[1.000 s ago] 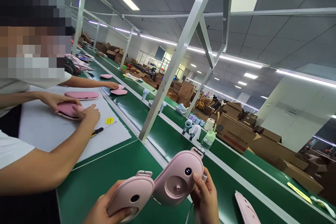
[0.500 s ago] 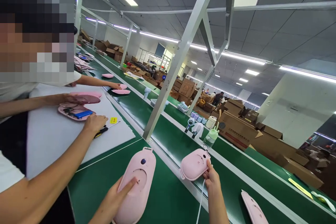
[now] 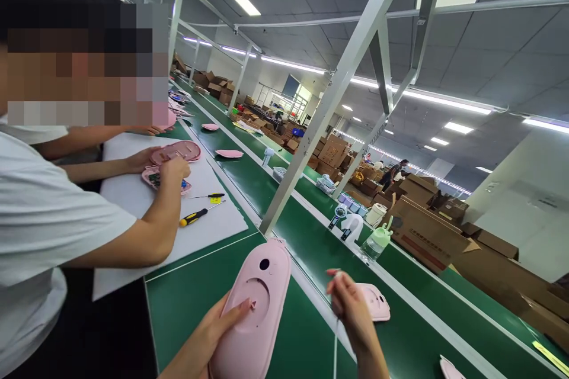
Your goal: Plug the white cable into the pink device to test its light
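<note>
Green surface (image 3: pixel 186 308): left hand (image 3: pixel 213 331) pressing large pink shell (image 3: pixel 255 314) flat; right hand (image 3: pixel 349 308) pinching white cord (image 3: pixel 335 343), small pink shell (image 3: pixel 376 302) set on belt; joining not done.

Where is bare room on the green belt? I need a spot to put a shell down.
Bare belt lies beyond the small pink shell by the right hand. Another patch sits between the white mat and the long pink shell under the left hand. The mat's far end is crowded.
</note>
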`<state>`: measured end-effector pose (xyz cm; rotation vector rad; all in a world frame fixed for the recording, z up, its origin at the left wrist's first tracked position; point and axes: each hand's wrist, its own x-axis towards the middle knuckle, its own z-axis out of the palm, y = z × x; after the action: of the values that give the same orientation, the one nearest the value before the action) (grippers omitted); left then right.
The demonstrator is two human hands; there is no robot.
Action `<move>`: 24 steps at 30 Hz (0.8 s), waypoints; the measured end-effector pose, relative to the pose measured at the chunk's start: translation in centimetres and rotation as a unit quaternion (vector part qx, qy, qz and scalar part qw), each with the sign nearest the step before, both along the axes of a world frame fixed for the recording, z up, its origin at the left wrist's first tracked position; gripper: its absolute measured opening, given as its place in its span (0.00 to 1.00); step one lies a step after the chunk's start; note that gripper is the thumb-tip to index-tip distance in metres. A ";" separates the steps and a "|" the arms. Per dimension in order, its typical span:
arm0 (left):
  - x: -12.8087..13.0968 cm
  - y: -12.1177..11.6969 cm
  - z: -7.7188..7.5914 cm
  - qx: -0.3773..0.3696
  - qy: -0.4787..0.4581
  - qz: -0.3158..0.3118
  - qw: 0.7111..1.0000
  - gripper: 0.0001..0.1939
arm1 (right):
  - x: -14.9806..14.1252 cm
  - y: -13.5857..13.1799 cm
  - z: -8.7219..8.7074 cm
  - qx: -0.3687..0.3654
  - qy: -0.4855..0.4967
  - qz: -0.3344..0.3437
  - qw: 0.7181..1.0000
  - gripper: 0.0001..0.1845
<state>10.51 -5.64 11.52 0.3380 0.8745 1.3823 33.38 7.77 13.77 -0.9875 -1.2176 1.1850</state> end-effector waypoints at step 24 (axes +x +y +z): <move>-0.7 -2.8 2.5 0.160 0.280 -0.029 0.946 0.40 | -3.8 -8.5 0.8 0.107 -0.311 0.343 0.880 0.29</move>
<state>9.80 -8.48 14.02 1.0368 1.0862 1.3929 29.61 -0.73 14.57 -0.8028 -2.3001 1.2480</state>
